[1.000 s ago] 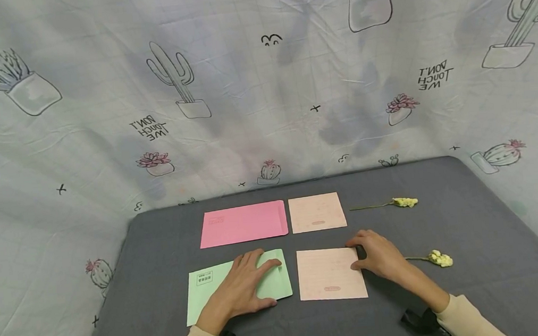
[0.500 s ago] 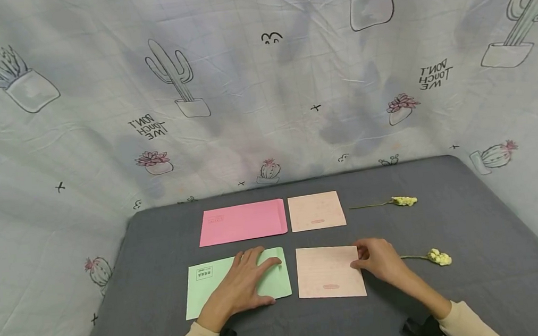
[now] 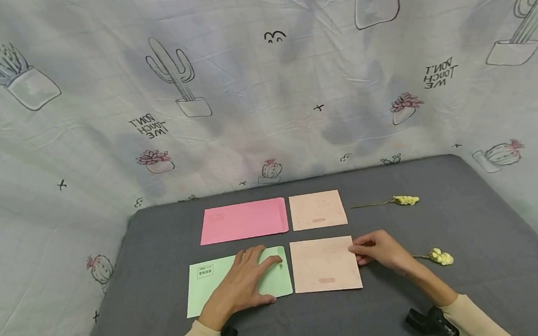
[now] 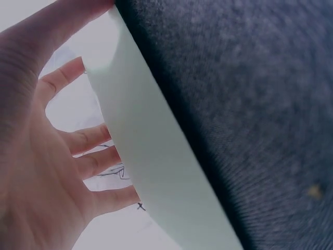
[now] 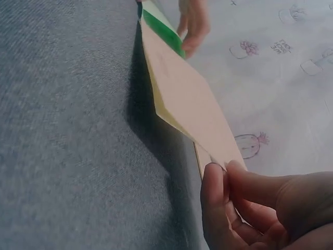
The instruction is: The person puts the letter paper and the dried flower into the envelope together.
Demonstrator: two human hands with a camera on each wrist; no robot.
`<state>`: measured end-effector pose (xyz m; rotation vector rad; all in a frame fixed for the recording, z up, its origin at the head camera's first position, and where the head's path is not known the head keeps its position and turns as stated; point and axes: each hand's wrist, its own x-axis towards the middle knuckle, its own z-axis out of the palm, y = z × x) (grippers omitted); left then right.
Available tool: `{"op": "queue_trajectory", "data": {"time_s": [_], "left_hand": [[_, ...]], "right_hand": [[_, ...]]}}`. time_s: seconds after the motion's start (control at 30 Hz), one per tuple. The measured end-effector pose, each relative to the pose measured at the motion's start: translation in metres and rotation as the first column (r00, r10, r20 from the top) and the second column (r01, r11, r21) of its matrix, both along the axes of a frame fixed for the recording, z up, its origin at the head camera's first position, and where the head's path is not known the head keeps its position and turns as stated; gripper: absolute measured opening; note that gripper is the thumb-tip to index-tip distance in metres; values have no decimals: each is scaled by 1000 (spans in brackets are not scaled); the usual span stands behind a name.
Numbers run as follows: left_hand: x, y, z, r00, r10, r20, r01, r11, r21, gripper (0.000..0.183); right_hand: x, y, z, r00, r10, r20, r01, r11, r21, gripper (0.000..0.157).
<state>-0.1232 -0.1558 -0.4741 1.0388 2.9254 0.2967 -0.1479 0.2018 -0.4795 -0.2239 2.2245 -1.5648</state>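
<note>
My left hand point(image 3: 241, 287) rests on a pale green envelope point(image 3: 208, 281) with fingers spread, the fingertips near its right end. In the left wrist view, the thumb and fingers reach the edges of the envelope point(image 4: 140, 130). With thumb and fingers, my right hand point(image 3: 385, 251) pinches the right edge of a peach card point(image 3: 324, 262). The right wrist view shows this card point(image 5: 184, 99) raised off the cloth on the near side, a shadow below it and a yellowish edge underneath. Its left edge sits right beside the green envelope.
Behind lie a pink envelope point(image 3: 242, 221) and a second peach card point(image 3: 318, 210). On the right are two yellow flower stems, a far flower point(image 3: 405, 200) and a near flower point(image 3: 441, 257). Grey cloth point(image 3: 321, 326) covers the table, and a cactus-print curtain point(image 3: 242, 85) hangs behind.
My right fingers have closed on the peach card's edge, and the card has lifted and shifted slightly left and away, toward the green envelope. The left hand has stayed in place.
</note>
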Motion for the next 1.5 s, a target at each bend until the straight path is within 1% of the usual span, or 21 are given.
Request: {"op": "queue_trajectory", "data": {"time_s": [0.1, 0.33, 0.5, 0.67, 0.83, 0.9, 1.1, 1.23, 1.33, 1.5], "left_hand": [[0, 1, 0, 1000, 4, 5, -4, 1000, -1, 76], [0, 2, -3, 999, -12, -32, 13, 1000, 15, 76], [1, 3, -4, 1000, -10, -20, 11, 1000, 19, 76], [2, 3, -3, 1000, 0, -8, 0, 1000, 16, 76], [2, 2, -5, 1000, 4, -11, -4, 1000, 20, 76], [2, 2, -5, 1000, 6, -11, -6, 1000, 16, 76], [2, 1, -7, 1000, 0, -23, 1, 1000, 18, 77], [2, 1, -7, 1000, 1, -23, -1, 1000, 17, 77], [2, 2, -6, 1000, 2, -10, -2, 1000, 22, 76], [2, 1, -4, 1000, 8, 3, -8, 1000, 24, 76]], "right_hand": [[-2, -3, -2, 1000, -15, 20, 15, 1000, -10, 33], [-6, -10, -9, 999, 6, 40, -4, 998, -56, 31], [-6, -18, -11, 999, 7, 52, -2, 997, -78, 30], [-7, -25, -15, 1000, 3, 29, -2, 998, -61, 28], [-9, -28, -19, 1000, 9, -13, -10, 1000, -30, 25], [-10, -29, -19, 999, 19, -34, -20, 1000, -14, 23], [-11, -30, -18, 997, 46, -55, -46, 999, 8, 19], [-13, -34, -16, 997, 54, -49, -54, 998, 18, 21], [-13, -37, -16, 997, 63, -41, -63, 998, 2, 22], [-13, -40, -13, 997, 72, -3, -72, 997, -32, 24]]}}
